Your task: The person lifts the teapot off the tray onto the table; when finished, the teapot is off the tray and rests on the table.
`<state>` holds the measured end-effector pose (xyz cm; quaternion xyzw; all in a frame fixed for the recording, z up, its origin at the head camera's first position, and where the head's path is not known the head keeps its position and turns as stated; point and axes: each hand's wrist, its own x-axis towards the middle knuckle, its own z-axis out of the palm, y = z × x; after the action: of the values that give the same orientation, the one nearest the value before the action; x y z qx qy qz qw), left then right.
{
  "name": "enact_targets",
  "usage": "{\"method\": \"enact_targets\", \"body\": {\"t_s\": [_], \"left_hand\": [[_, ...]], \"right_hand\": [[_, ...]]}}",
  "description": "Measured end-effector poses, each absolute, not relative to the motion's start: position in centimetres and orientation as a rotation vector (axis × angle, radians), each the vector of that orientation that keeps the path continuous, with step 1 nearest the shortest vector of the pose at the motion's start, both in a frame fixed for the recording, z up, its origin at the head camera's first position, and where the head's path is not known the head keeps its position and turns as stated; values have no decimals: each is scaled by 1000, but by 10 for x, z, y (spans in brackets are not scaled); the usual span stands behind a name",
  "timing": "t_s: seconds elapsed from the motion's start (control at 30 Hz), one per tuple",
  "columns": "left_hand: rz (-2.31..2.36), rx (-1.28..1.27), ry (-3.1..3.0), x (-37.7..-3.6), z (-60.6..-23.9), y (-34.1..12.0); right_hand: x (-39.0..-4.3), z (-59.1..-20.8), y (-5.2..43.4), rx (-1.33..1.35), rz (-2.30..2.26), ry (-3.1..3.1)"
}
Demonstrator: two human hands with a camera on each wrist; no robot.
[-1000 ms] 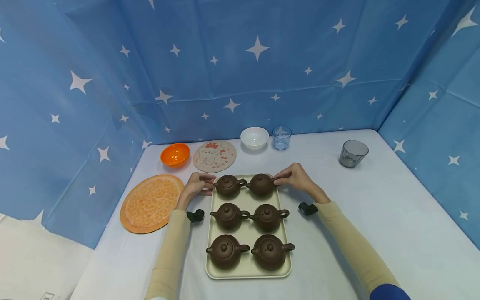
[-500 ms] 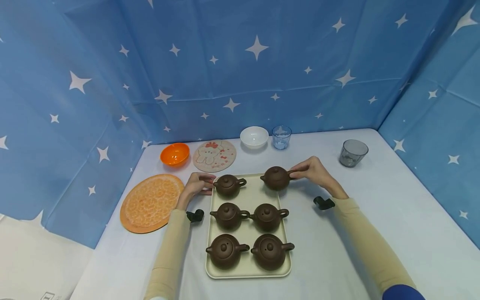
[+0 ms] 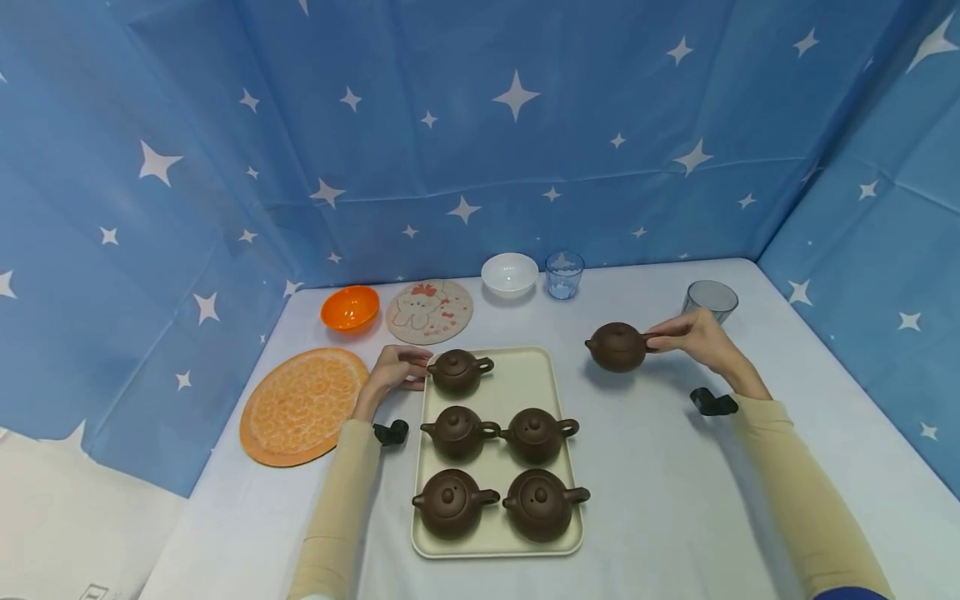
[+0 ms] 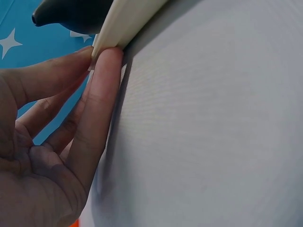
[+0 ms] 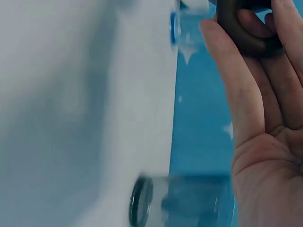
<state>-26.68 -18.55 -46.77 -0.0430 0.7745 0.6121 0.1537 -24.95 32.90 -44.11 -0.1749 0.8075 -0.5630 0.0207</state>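
My right hand (image 3: 697, 340) grips a small brown teapot (image 3: 617, 348) by its handle, holding it over the white cloth to the right of the tray. Its shadow falls on the cloth below. In the right wrist view the fingers curl round the dark handle (image 5: 235, 29). At the far left corner of the cream tray (image 3: 520, 382), my left hand (image 3: 395, 367) pinches the tray's edge between thumb and finger, which the left wrist view shows close up. Several brown teapots stand on the tray; the nearest to my left hand is the far-left teapot (image 3: 455, 372).
A grey glass (image 3: 710, 297) stands just behind my right hand. Along the back are an orange bowl (image 3: 350, 309), a round bear-print mat (image 3: 430, 312), a white bowl (image 3: 510, 276) and a blue glass (image 3: 564, 275). An orange-slice mat (image 3: 300, 408) lies left.
My right hand has lifted the teapot from the tray's far right corner and carried it rightward past the tray's edge. My left hand has stayed at the tray.
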Motion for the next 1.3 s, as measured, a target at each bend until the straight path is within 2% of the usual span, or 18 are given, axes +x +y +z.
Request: {"method": "enact_targets", "body": {"t_s": [0.57,0.9,1.13,1.3], "left_hand": [[1762,-108,2217,-264,-467,-187],[1768,-118,2237,-266,-471,-185],[1738,-86,2219,-251,-445,-179],[1734,-101,2218,-258,-453,-181]], "right_hand": [[-235,-445,395,-355,-1537,2720],[-238,-453,408,-275,-1566,2688],[-242,-463,414,-291,-1598,2660],[-242,-469,414,-297,-1656,2621]]}}
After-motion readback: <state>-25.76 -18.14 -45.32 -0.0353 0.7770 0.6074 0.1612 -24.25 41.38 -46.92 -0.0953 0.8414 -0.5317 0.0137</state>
